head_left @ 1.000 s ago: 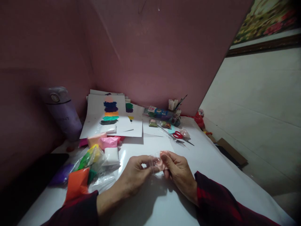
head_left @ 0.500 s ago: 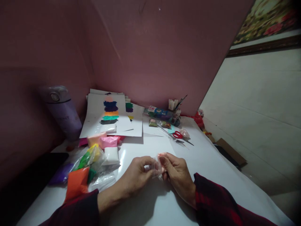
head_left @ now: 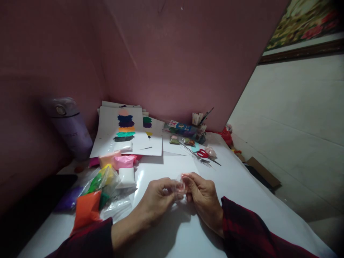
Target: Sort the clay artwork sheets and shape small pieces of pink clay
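Note:
A small clear plastic bag (head_left: 179, 188) with a pale pink, soft-looking lump in it is held between both hands, just above the white table surface (head_left: 172, 233). My left hand (head_left: 158, 197) grips the left side of the bag between thumb and fingers. Pinching its right side, my right hand (head_left: 202, 191) has the thumb pressed against the fingers, which partly cover the pink stuff. To the left lie packets of coloured modelling clay: an orange packet (head_left: 87, 211), a white packet (head_left: 127, 178) and a pink packet (head_left: 125, 162).
Painted paper sheets (head_left: 107, 132) lie at the back left beside a purple bottle (head_left: 73, 132). Red-handled scissors (head_left: 202, 154), small bags and a brush holder (head_left: 197, 119) are at the back right. A dark object (head_left: 34, 204) edges the left side.
My fingers have shifted slightly on the bag, and its plastic has changed shape between them. Both hands stay in nearly the same place.

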A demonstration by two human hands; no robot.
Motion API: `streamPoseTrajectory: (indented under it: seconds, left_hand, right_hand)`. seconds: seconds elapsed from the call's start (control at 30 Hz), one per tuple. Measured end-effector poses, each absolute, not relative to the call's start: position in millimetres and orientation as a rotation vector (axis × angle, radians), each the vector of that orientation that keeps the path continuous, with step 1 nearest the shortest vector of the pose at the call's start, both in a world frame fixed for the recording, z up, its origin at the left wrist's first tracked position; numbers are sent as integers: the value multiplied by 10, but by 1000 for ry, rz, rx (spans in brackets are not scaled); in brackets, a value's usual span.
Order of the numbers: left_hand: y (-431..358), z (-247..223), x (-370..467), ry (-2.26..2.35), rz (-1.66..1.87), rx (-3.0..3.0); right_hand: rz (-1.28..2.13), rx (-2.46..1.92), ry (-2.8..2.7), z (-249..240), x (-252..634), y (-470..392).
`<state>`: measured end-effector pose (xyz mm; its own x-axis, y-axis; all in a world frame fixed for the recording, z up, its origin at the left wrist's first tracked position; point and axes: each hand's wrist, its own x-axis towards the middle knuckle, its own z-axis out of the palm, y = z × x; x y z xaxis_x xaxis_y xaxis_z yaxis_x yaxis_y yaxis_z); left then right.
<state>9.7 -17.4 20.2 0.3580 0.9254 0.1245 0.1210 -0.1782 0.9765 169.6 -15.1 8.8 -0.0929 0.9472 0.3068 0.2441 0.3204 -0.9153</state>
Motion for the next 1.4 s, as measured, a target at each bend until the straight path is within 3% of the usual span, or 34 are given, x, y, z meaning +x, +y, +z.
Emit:
streamPoseTrajectory:
  seconds: [0.53,1.07,1.4]
  left_hand:
    - [-193,171,92,986,908,1758]
    - [-83,261,36,950,1029,1413]
    - [-90,229,32,900,826,1387]
  right_hand:
    - [945,-1095,-1569,119,1622,-241]
    - [1076,-1114,-1529,114,1703,-170]
    - [849,-1151,-1626,118,1681,-182]
